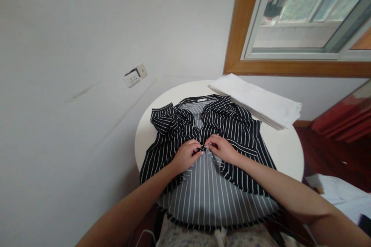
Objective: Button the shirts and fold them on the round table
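Fingers [213, 139] of both hands are drawn nearly together in the head view, the left hand [187, 156] and right hand [222, 149] pinching the front edges of a striped shirt [239, 133]; any button there is too small to tell. It spreads beneath and around them on the white bench [290, 150], collar on the far side, just beside a white stack [256, 100].

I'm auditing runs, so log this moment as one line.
left hand pinches striped shirt front | right hand pinches beside it | shirt on round table | white stack, table's far right
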